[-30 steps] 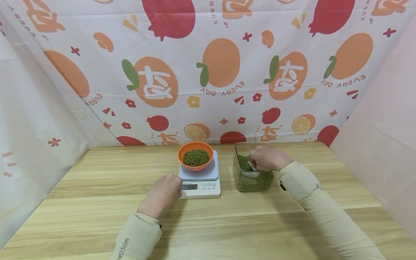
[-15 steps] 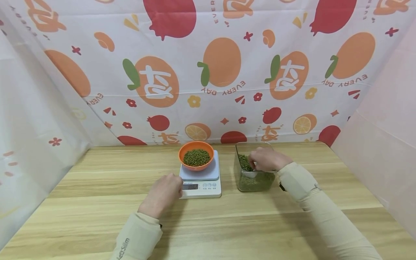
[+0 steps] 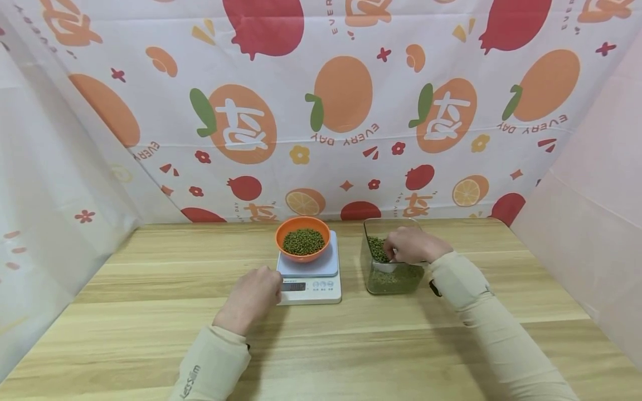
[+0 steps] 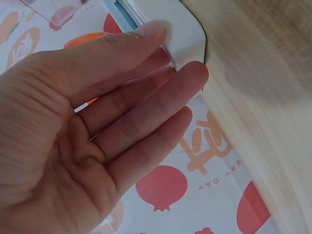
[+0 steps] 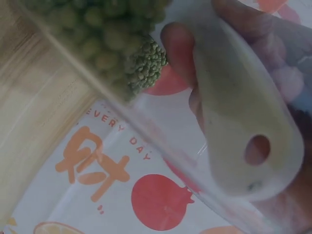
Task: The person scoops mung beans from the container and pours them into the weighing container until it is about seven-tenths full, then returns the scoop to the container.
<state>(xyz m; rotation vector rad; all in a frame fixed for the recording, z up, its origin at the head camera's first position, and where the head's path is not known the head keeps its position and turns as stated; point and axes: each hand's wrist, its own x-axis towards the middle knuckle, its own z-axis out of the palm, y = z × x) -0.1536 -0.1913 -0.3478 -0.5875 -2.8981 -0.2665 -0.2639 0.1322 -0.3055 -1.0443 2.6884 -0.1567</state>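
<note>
My left hand [image 3: 253,292] is at the front left corner of a white kitchen scale [image 3: 313,299]. In the left wrist view its thumb and fingers [image 4: 146,109] hold that corner. An orange bowl [image 3: 302,259] with green mung beans [image 3: 303,243] sits on the scale's platform. To the right, my right hand [image 3: 411,245] reaches into a clear square container [image 3: 368,278] and grips a white scoop [image 5: 246,105] by its handle, which has a hole near the end. More mung beans [image 3: 377,249] lie in the container. The scoop's far end is hidden.
A light wooden table [image 3: 351,356] carries everything. Behind it hangs a fruit-patterned curtain [image 3: 346,156], close to the backs of the bowl and container. Pale sheets [image 3: 592,223] close off the sides.
The white scoop has shifted slightly inside the container, and less of it shows through the front wall. My left hand stays at the scale's corner.
</note>
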